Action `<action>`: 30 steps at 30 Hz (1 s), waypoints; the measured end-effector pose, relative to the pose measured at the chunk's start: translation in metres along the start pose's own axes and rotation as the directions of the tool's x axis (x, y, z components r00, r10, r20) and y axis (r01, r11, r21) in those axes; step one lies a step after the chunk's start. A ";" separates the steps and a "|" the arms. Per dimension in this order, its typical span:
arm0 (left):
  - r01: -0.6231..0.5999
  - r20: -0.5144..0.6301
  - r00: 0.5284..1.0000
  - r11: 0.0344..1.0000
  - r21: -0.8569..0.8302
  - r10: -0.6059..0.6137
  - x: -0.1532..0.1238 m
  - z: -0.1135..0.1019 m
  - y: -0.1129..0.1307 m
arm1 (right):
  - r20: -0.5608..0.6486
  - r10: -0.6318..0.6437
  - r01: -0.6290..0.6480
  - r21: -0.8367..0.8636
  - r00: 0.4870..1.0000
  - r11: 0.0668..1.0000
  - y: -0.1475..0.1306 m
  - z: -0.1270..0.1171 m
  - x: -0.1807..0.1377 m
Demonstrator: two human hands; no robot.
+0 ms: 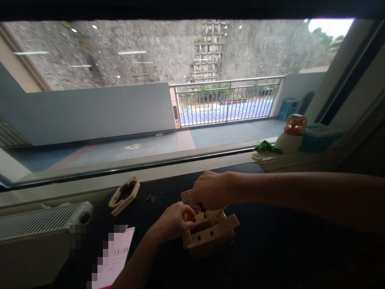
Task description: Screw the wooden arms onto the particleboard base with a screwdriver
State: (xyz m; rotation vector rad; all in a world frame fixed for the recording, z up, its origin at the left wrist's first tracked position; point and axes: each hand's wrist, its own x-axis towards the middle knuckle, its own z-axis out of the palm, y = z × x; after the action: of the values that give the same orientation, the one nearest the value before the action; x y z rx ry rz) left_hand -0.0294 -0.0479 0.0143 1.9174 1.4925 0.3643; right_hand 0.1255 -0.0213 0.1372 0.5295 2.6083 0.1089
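A light wooden frame (207, 237) with round dark holes in its near bar lies on the dark table, and some clear plastic shows within and behind it. My left hand (174, 220) is closed on the frame's left end, fingers and thumb pinching the wood. Above the far bar my right hand (209, 188) is closed in a fist. From beneath it a small dark tool (203, 209) points down at the wood; most of it is hidden by the hand. A second wooden piece (126, 194), ring-shaped with a straight bar, lies at the back left of the table.
Several loose screws (152, 199) lie on the table (270, 253) between the wooden ring and my hands. A phone (116, 257) showing 13:35 is at the lower left. On the windowsill stand a white-and-orange kettle (290, 138), a green cloth (267, 147) and a teal container (320, 137).
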 end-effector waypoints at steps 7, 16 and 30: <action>0.006 0.041 0.999 0.998 0.058 -0.009 0.000 -0.003 0.007 | -0.069 0.011 -0.012 -0.009 0.998 1.000 0.007 0.016 0.005; 0.018 0.057 0.998 0.996 0.087 -0.023 -0.001 -0.005 0.010 | -0.003 0.038 -0.037 0.010 0.999 0.999 0.004 0.006 -0.002; 0.032 0.089 0.995 0.991 0.132 -0.044 0.001 -0.004 0.010 | -0.024 0.059 -0.059 0.023 0.998 0.998 0.004 0.018 -0.001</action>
State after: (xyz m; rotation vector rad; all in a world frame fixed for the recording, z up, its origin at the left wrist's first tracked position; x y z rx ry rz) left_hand -0.0240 -0.0465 0.0235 1.9764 1.5223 0.1617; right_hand 0.1360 -0.0181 0.1219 0.6170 2.6214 0.1063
